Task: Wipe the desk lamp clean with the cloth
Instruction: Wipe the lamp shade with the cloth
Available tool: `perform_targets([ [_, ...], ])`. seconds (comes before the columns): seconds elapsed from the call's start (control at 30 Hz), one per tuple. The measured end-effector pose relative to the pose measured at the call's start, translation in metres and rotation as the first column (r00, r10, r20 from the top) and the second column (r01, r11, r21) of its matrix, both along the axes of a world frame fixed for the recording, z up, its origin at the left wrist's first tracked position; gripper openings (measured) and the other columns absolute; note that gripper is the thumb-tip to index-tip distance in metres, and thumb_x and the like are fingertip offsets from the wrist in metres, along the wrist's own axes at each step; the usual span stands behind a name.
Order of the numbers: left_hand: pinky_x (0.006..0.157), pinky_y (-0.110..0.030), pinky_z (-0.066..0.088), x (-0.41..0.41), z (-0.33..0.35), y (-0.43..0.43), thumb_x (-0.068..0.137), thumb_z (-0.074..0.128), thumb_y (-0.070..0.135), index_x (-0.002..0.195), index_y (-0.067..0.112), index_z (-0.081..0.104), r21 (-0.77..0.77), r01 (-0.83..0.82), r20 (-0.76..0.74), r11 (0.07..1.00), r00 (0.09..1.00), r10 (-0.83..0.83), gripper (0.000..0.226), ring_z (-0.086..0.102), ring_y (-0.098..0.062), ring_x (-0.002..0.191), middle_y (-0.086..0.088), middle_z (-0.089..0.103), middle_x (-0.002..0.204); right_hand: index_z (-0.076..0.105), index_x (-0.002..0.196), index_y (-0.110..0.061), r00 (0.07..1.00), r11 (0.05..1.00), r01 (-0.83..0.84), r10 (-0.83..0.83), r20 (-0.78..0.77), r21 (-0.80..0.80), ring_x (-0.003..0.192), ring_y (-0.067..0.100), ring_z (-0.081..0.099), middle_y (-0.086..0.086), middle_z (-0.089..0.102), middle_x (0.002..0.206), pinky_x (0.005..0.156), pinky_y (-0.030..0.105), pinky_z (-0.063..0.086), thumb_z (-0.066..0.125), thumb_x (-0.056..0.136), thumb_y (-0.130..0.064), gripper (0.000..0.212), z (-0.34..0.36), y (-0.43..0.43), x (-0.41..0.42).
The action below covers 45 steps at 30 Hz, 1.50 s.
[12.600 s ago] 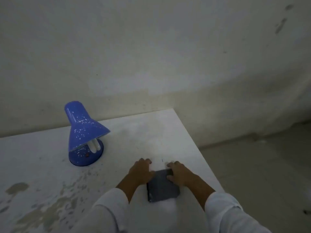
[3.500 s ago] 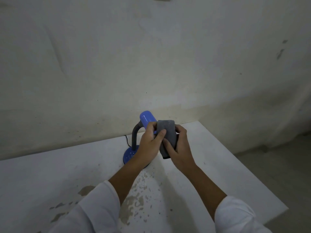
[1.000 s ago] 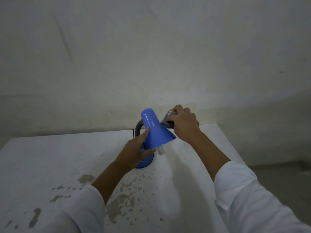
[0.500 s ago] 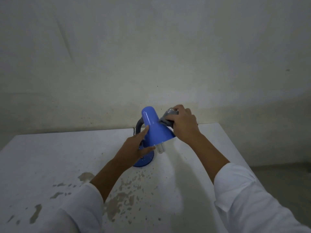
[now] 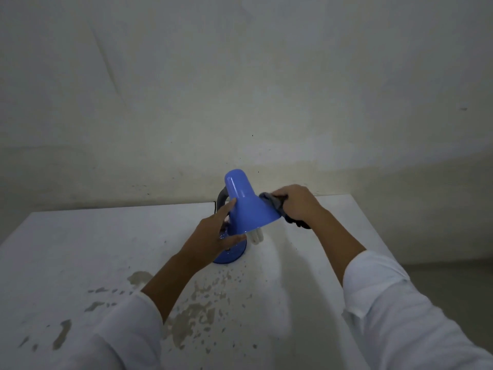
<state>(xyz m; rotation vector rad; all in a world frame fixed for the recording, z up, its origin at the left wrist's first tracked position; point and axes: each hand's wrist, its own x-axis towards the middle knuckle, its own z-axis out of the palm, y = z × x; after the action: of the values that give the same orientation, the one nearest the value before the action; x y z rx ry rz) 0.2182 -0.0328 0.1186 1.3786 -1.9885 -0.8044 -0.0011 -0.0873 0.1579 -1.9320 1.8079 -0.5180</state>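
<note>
- The blue desk lamp (image 5: 244, 206) stands by the white table's (image 5: 80, 249) far edge.
- Our right hand (image 5: 298, 204) grips the grey cloth (image 5: 274, 202) against the lamp's right flank.
- Our left hand (image 5: 213, 236), fingers spread straight, touches its left, thumb seemingly under the rim.

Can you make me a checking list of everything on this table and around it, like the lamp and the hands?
Surface: white table, paint chipped and blotchy near the front.
Job's things: blue desk lamp stands on the table; grey cloth pressed on the right side of the shade.
Clutter: nothing seen.
Hands: left hand steadies the shade with straight fingers; right hand grips the cloth.
Cables: thin dark cord behind the lamp.
Surroundings: stained pale wall; floor at right.
</note>
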Motion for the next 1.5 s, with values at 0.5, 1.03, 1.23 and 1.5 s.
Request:
perform_targets([
  [0.5, 0.08, -0.005, 0.042, 0.008, -0.005, 0.001, 0.082, 0.068, 0.029, 0.138, 0.047, 0.012, -0.013, 0.058, 0.029, 0.998, 0.998, -0.058, 0.082, 0.052, -0.007, 0.104, -0.007, 0.051, 0.133, 0.061, 0.108, -0.003, 0.957, 0.974, -0.155, 0.107, 0.27, 0.164, 0.09, 0.024, 0.049, 0.017, 0.06, 0.107, 0.072, 0.031, 0.038, 0.034, 0.09, 0.002, 0.033, 0.006, -0.02, 0.027],
  [1.03, 0.078, -0.008, 0.047, 0.006, -0.007, -0.002, 0.082, 0.068, 0.029, 0.144, 0.039, 0.02, 0.01, 0.016, -0.008, 1.0, 1.0, -0.015, 0.079, 0.055, -0.014, 0.108, -0.007, 0.049, 0.136, 0.062, 0.119, -0.01, 0.942, 0.98, -0.104, 0.042, 0.334, 0.169, 0.1, 0.031, 0.057, 0.014, 0.061, 0.119, 0.086, 0.043, 0.047, 0.032, 0.091, -0.001, 0.041, 0.017, -0.009, 0.022],
  [1.23, 0.086, -0.016, 0.046, 0.006, -0.008, 0.0, 0.083, 0.065, 0.031, 0.145, 0.037, 0.018, 0.015, 0.023, -0.018, 1.0, 1.0, -0.023, 0.078, 0.057, -0.021, 0.114, -0.01, 0.047, 0.14, 0.06, 0.091, 0.002, 0.996, 0.944, -0.079, 0.059, 0.072, 0.319, 0.08, 0.024, 0.044, 0.015, 0.055, 0.093, 0.063, 0.031, 0.033, 0.033, 0.086, 0.008, 0.028, 0.003, 0.0, 0.003],
  [1.5, 0.068, 0.0, 0.046, 0.007, -0.007, -0.001, 0.083, 0.066, 0.029, 0.144, 0.038, 0.019, 0.034, 0.018, -0.053, 0.999, 0.998, -0.016, 0.077, 0.054, -0.012, 0.102, -0.012, 0.047, 0.14, 0.065, 0.115, -0.006, 0.901, 0.997, 0.031, -0.056, 0.431, 0.067, 0.097, 0.023, 0.057, 0.011, 0.064, 0.117, 0.076, 0.03, 0.041, 0.04, 0.091, 0.004, 0.035, 0.012, 0.0, 0.008],
])
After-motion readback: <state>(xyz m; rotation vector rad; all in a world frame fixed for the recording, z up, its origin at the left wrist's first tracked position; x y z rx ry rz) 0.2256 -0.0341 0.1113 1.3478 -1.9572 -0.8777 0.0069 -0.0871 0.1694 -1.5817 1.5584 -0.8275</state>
